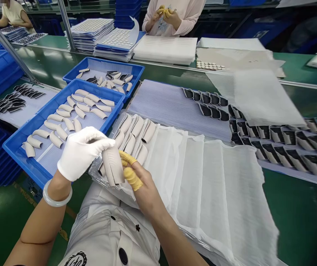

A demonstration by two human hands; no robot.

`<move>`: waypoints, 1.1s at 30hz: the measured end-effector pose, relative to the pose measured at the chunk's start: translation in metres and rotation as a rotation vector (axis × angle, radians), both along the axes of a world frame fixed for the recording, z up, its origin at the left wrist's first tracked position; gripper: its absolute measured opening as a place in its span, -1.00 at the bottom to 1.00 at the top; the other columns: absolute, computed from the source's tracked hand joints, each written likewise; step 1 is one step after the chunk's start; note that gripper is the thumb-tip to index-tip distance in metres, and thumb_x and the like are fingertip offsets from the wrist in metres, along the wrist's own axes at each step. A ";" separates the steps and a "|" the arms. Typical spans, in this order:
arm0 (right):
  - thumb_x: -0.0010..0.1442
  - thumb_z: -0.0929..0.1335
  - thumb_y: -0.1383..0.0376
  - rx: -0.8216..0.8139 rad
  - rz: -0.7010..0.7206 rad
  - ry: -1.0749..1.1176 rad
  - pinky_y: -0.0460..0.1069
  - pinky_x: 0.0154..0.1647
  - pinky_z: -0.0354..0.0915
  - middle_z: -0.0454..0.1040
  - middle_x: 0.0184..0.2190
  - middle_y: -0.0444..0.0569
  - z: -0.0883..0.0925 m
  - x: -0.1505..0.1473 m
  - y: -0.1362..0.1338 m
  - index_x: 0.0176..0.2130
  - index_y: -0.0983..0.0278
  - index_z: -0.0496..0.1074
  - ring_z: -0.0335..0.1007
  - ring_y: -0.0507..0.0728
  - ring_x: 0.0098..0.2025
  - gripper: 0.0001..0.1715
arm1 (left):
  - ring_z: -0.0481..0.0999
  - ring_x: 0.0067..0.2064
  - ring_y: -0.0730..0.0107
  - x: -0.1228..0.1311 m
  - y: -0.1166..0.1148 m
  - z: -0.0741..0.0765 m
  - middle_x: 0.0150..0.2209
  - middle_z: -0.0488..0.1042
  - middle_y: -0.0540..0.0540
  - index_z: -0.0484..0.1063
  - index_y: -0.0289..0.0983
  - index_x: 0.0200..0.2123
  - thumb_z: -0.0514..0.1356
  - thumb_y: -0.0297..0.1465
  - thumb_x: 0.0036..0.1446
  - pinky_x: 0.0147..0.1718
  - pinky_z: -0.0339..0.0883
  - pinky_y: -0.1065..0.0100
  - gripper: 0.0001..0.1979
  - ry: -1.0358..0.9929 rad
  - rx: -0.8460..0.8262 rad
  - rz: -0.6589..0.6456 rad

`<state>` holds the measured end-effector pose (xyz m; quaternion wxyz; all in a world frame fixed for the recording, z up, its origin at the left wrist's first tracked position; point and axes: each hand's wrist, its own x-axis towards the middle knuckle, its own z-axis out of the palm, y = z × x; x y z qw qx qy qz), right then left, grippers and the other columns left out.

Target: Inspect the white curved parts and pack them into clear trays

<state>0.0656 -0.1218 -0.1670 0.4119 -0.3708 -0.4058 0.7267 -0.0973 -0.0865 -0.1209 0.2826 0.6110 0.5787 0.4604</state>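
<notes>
My left hand (pixel 82 153), in a white glove, is closed on the upper end of a pale beige curved piece (pixel 112 166) with a ribbed surface. Yellow finger cots cover fingertips of my right hand (pixel 138 177), which is at the piece's right side with thumb and fingers bent around its edge. Both hands are over the near left end of a clear plastic tray (pixel 100 173). Similar beige pieces (pixel 137 125) lie in that tray in rows, with white tissue sheet (pixel 202 177) spread over its right part.
A blue bin (pixel 22 162) on the left holds several loose beige pieces; another blue bin (pixel 136 70) stands behind it. Dark-lined curved pieces (pixel 282 135) line the bench at right, partly under a translucent sheet (pixel 266 96). Across the bench a person (pixel 172 18) works near stacked sheets (pixel 165 50).
</notes>
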 end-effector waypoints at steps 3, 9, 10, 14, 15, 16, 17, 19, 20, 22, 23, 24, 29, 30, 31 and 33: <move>0.02 0.49 0.13 0.056 0.023 -0.117 0.03 -0.16 0.37 0.50 -0.17 0.00 0.005 0.001 0.001 0.06 0.23 0.38 0.42 0.12 -0.23 -0.37 | 0.43 -0.41 0.46 0.001 -0.001 0.004 -0.50 0.48 0.04 0.48 -0.25 -0.52 0.32 -0.35 -0.01 -0.39 0.32 0.43 -0.87 0.147 0.040 -0.007; 0.01 0.49 0.19 -0.022 0.026 -0.103 -0.01 -0.32 0.41 0.51 -0.32 -0.06 0.011 0.000 0.002 -0.02 0.28 0.43 0.40 0.06 -0.39 -0.46 | 0.39 -0.52 0.49 0.002 -0.003 0.002 -0.58 0.44 0.03 0.53 -0.25 -0.47 0.25 -0.30 0.08 -0.47 0.30 0.44 -0.84 -0.051 -0.016 0.014; 0.01 0.49 0.18 -0.044 0.024 -0.085 -0.01 -0.34 0.41 0.51 -0.31 -0.05 0.011 0.000 0.002 -0.03 0.29 0.43 0.40 0.05 -0.40 -0.47 | 0.34 -0.60 0.52 0.002 -0.003 0.002 -0.64 0.40 0.04 0.54 -0.26 -0.45 0.20 -0.27 0.12 -0.54 0.27 0.44 -0.79 -0.125 -0.056 0.010; 0.00 0.49 0.14 -0.089 0.005 -0.036 -0.02 -0.41 0.43 0.51 -0.27 -0.01 0.014 0.000 0.002 -0.05 0.30 0.43 0.42 0.07 -0.37 -0.46 | 0.27 -0.68 0.53 -0.001 -0.003 0.002 -0.67 0.39 0.03 0.57 -0.28 -0.36 0.23 -0.21 0.09 -0.68 0.17 0.44 -0.75 -0.277 -0.177 0.005; 0.01 0.48 0.14 -0.086 0.003 -0.040 -0.02 -0.41 0.43 0.50 -0.29 -0.01 0.014 -0.001 0.002 -0.05 0.30 0.43 0.42 0.07 -0.38 -0.46 | 0.36 -0.61 0.50 0.000 -0.004 0.002 -0.59 0.46 -0.01 0.57 -0.28 -0.34 0.29 -0.24 0.02 -0.64 0.24 0.44 -0.78 -0.259 -0.165 0.013; 0.01 0.49 0.14 -0.081 0.003 -0.049 -0.01 -0.41 0.44 0.50 -0.31 -0.03 0.014 -0.001 0.001 -0.05 0.30 0.42 0.41 0.06 -0.40 -0.46 | 0.45 -0.51 0.44 0.001 -0.004 0.003 -0.49 0.52 -0.04 0.57 -0.27 -0.32 0.34 -0.29 -0.06 -0.55 0.32 0.43 -0.78 -0.222 -0.141 0.021; 0.00 0.49 0.15 -0.076 0.006 -0.059 -0.01 -0.40 0.44 0.50 -0.34 -0.04 0.014 -0.001 0.001 -0.05 0.30 0.42 0.41 0.06 -0.42 -0.46 | 0.50 -0.40 0.39 0.002 -0.004 0.003 -0.39 0.56 -0.06 0.56 -0.26 -0.31 0.37 -0.33 -0.11 -0.44 0.38 0.40 -0.76 -0.175 -0.113 0.029; -0.01 0.50 0.15 -0.068 0.017 -0.077 -0.01 -0.40 0.44 0.49 -0.36 -0.06 0.014 -0.002 0.001 -0.06 0.29 0.42 0.40 0.06 -0.42 -0.46 | 0.52 -0.28 0.34 0.005 -0.006 0.003 -0.32 0.56 -0.06 0.55 -0.26 -0.33 0.38 -0.37 -0.13 -0.29 0.41 0.37 -0.78 -0.097 -0.064 0.041; -0.01 0.50 0.15 -0.064 0.021 -0.082 -0.01 -0.40 0.44 0.48 -0.36 -0.06 0.013 -0.002 0.001 -0.06 0.29 0.41 0.40 0.06 -0.41 -0.47 | 0.51 -0.28 0.35 0.006 -0.006 0.003 -0.34 0.56 -0.05 0.55 -0.26 -0.36 0.37 -0.37 -0.11 -0.27 0.41 0.37 -0.82 -0.077 -0.048 0.044; -0.01 0.49 0.15 -0.055 0.030 -0.089 -0.03 -0.41 0.43 0.48 -0.34 -0.05 0.013 -0.003 0.000 -0.06 0.29 0.40 0.39 0.06 -0.39 -0.47 | 0.50 -0.32 0.38 0.007 -0.007 0.003 -0.40 0.54 -0.02 0.53 -0.26 -0.42 0.34 -0.37 -0.05 -0.28 0.41 0.38 -0.89 -0.055 -0.016 0.050; 0.00 0.49 0.15 -0.055 0.037 -0.091 -0.03 -0.41 0.43 0.48 -0.32 -0.05 0.014 -0.002 0.000 -0.05 0.28 0.40 0.39 0.05 -0.39 -0.46 | 0.50 -0.33 0.39 0.008 -0.007 0.002 -0.41 0.54 -0.02 0.52 -0.26 -0.43 0.32 -0.37 -0.02 -0.28 0.40 0.39 -0.92 -0.037 0.007 0.054; 0.00 0.49 0.15 -0.057 0.048 -0.091 -0.03 -0.41 0.44 0.48 -0.31 -0.05 0.014 -0.002 0.000 -0.05 0.28 0.39 0.39 0.06 -0.38 -0.45 | 0.50 -0.32 0.39 0.007 -0.007 0.002 -0.41 0.54 -0.01 0.53 -0.25 -0.44 0.30 -0.38 0.00 -0.27 0.40 0.39 -0.93 -0.007 0.033 0.060; 0.15 0.37 0.00 -0.010 0.095 -0.118 0.00 -0.43 0.41 0.48 -0.39 -0.08 0.014 0.000 0.004 -0.09 0.26 0.38 0.43 0.06 -0.48 -0.53 | 0.52 -0.34 0.39 0.005 -0.006 0.000 -0.41 0.58 0.01 0.56 -0.22 -0.43 0.28 -0.36 0.04 -0.29 0.39 0.42 -0.92 0.144 0.090 0.056; 0.21 0.30 -0.05 0.021 0.100 -0.154 0.00 -0.45 0.39 0.46 -0.45 -0.10 0.014 0.000 0.006 -0.14 0.26 0.38 0.42 0.06 -0.52 -0.54 | 0.52 -0.34 0.39 0.005 -0.006 0.000 -0.42 0.58 0.02 0.56 -0.21 -0.43 0.28 -0.34 0.03 -0.31 0.40 0.42 -0.92 0.157 0.091 0.043; 0.24 0.23 -0.08 0.050 0.108 -0.200 0.00 -0.47 0.36 0.44 -0.51 -0.11 0.014 -0.001 0.009 -0.21 0.26 0.38 0.40 0.05 -0.57 -0.53 | 0.53 -0.35 0.39 0.005 -0.006 0.000 -0.42 0.58 0.02 0.57 -0.21 -0.43 0.29 -0.33 0.03 -0.32 0.40 0.42 -0.91 0.168 0.093 0.029; 0.26 0.19 -0.09 0.086 0.131 -0.284 -0.02 -0.52 0.31 0.38 -0.60 -0.15 0.014 -0.001 0.013 -0.33 0.26 0.35 0.36 0.03 -0.63 -0.50 | 0.53 -0.36 0.38 0.005 -0.007 0.000 -0.43 0.58 0.02 0.57 -0.21 -0.43 0.29 -0.33 0.02 -0.34 0.42 0.41 -0.91 0.180 0.096 0.010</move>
